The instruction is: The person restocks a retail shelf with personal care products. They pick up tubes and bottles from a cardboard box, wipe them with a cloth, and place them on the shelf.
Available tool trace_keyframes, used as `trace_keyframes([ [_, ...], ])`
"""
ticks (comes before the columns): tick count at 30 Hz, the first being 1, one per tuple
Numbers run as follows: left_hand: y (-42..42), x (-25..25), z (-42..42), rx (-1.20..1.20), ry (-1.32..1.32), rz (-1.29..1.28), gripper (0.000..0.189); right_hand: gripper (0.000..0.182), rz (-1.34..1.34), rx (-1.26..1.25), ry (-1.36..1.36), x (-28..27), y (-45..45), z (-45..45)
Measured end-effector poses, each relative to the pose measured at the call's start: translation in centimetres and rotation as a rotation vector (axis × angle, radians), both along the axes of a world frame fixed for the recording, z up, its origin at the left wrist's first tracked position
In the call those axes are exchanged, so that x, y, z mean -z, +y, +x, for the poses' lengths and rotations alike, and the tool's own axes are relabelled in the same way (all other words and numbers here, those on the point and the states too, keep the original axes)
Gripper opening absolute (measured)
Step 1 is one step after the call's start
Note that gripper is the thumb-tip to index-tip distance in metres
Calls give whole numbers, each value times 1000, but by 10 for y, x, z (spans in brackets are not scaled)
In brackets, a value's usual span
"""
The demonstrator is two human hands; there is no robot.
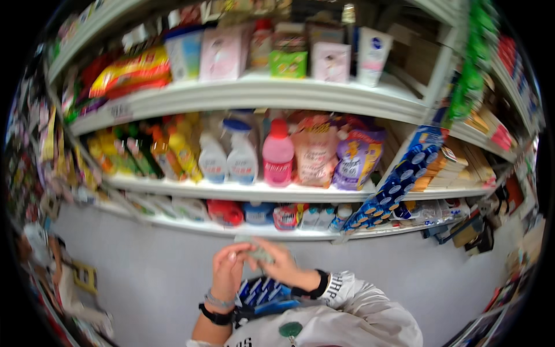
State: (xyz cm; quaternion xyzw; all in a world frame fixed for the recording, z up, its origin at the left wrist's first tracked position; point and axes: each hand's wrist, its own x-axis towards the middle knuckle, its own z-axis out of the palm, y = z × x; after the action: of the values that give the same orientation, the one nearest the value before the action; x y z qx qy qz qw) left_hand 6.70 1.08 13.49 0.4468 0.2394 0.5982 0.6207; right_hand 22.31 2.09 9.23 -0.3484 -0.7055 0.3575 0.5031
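Note:
Above the floor, before my chest, both hands meet around a small flat grey-green item, blurred, so its kind cannot be told. My right hand has its fingers over the item's right part. From the left, the bent fingers of my left hand close on its other end and partly hide it. Just below the hands is a bundle of blue printed packs close to my body; what supports it is hidden. A green oval pendant lies on my pale jacket.
Shelving faces me, its middle shelf holding white spray bottles, a pink bottle and refill pouches. A blue hanging strip of packs runs down the shelf post. At left are a person and a yellow stool.

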Motion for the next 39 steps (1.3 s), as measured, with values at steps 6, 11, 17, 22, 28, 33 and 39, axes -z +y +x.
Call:
trace_keyframes([
  [6,-4,36,-49,-297,253,-199,30,24,-6,486,-42,21,12,90],
  [11,-58,126,-105,-305,482,-546,41,20,-483,517,295,64,-24,138],
  [17,-88,173,-79,-67,454,-861,64,29,-881,505,454,156,-59,149],
  [22,-75,199,-60,44,418,-728,66,36,-1048,304,293,178,-57,78],
  [28,-76,204,-55,88,497,-701,67,37,-1039,154,421,188,-57,39],
  [33,-85,185,-45,28,363,-751,62,28,-982,181,429,173,-67,31],
  [39,-103,172,-34,116,436,-803,67,27,-980,235,377,194,-86,51],
])
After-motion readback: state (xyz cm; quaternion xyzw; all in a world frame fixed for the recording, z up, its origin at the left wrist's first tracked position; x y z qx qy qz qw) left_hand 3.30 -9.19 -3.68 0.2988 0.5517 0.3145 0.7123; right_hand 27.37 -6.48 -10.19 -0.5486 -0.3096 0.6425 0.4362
